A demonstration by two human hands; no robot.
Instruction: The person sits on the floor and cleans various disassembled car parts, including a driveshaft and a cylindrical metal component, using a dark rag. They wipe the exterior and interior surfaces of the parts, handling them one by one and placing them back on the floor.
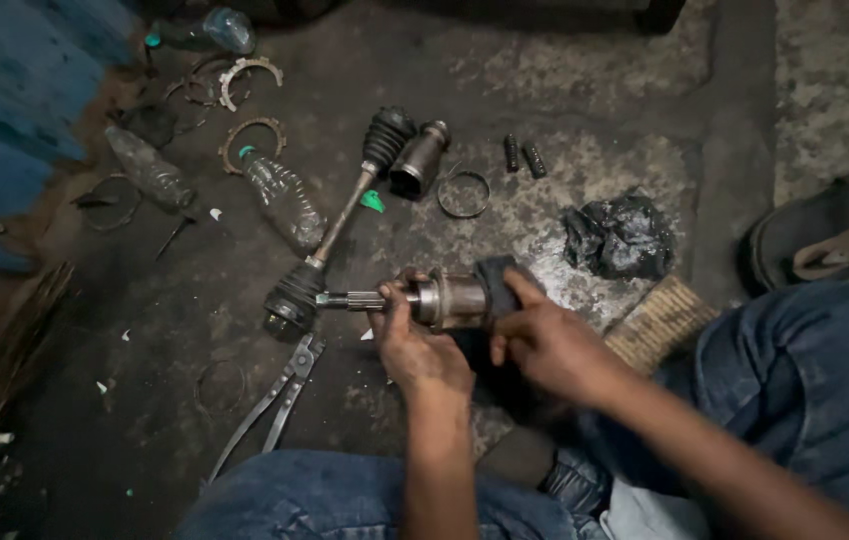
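Head view — the left hand [423, 345] wraps the joint [440, 300] near its splined stub, fingers closed around the metal body. The right hand [545, 345] is clamped on a dark rag [498, 280] pressed over the joint's wide end. The joint sits in the air between both hands, just above the floor [595, 90] and in front of the knees.

Orientation: long axis runs nearly level, left to right across the frame. The splined stub points left, toward the lower boot of the axle [337, 228] lying on the floor; the cup end points right, under the rag.

Risks, as a judgement: the part looks greasy, so either grip could slip and drop it on the concrete — splines could get nicked. The stub tip is close to the axle's boot; a shove left could jab the rubber. Grit from the dirty floor could transfer via the rag into the joint. The pliers [275, 400] lie right by the left knee and could get kicked or knelt on. Bottles [285, 200], a ring [464, 193] and a black bag [620, 235] lie well apart, out of the way.
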